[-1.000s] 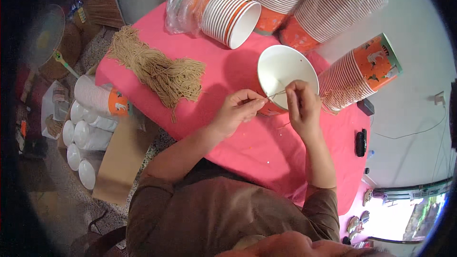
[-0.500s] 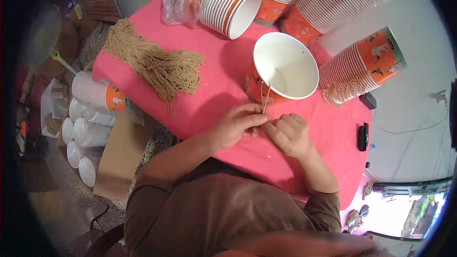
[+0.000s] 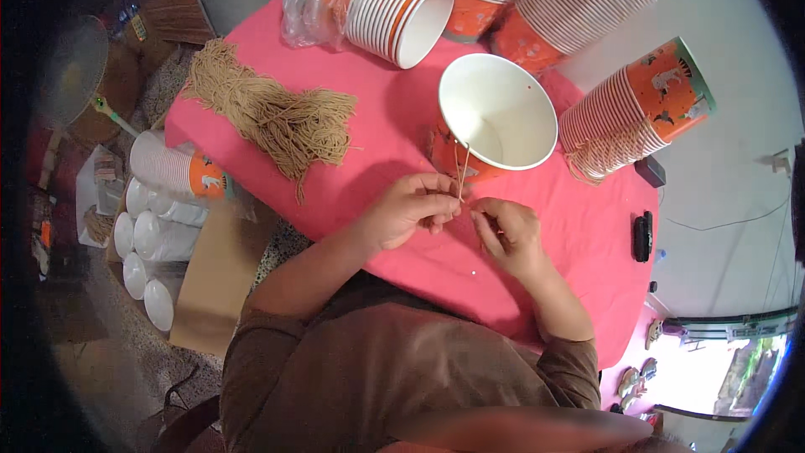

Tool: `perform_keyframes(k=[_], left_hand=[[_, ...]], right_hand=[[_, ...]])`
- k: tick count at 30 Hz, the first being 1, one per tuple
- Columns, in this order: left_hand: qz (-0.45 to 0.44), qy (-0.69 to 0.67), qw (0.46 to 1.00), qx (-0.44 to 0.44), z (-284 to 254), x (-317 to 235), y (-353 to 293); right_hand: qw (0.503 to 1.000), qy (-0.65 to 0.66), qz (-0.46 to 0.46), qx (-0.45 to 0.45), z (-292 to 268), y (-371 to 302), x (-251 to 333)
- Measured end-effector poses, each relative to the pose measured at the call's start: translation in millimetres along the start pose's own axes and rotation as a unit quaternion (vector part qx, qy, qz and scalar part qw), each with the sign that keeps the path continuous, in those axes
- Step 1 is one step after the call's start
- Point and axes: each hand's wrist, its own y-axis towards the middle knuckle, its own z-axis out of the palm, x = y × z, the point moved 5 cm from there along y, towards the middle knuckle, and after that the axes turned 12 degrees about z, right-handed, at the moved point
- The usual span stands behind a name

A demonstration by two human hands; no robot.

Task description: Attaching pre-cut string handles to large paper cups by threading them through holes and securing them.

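A large paper cup [image 3: 498,113], white inside and orange outside, stands on the pink cloth in front of me, its mouth tipped slightly my way. From its near left side a thin tan cord [image 3: 462,172] runs down to my left hand [image 3: 412,211]. The left thumb and fingers are closed in a pinch on the cord. Just to the right, with a small gap between, is my right hand [image 3: 510,235]. Its fingers are curled in with the thumb close to them, and whatever they may hold is hidden.
A bundle of tan cords [image 3: 272,109] lies to the left. Stacked cups [image 3: 402,17] in plastic lie at the back. At the right, another cup stack [image 3: 637,109] has cords draped over it. A cardboard box [image 3: 214,277] with white cups stands below the table's left side.
My right hand has drawn apart from my left, where the two were almost touching. The left hand keeps its pinch on the cord. The whole view has shifted slightly.
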Motion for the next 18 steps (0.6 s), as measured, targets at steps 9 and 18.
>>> perform_keyframes(k=[9, 18], left_hand=[[0.040, 0.027, 0.998, -0.050, 4.8, 2.7, 1.0], [0.092, 0.028, 0.980, -0.173, -0.1, -18.1, 8.8]], right_hand=[[0.994, 0.012, 0.097, 0.049, 7.0, 1.8, -2.5], [0.981, -0.125, -0.095, 0.112, 17.7, 7.6, 31.6]])
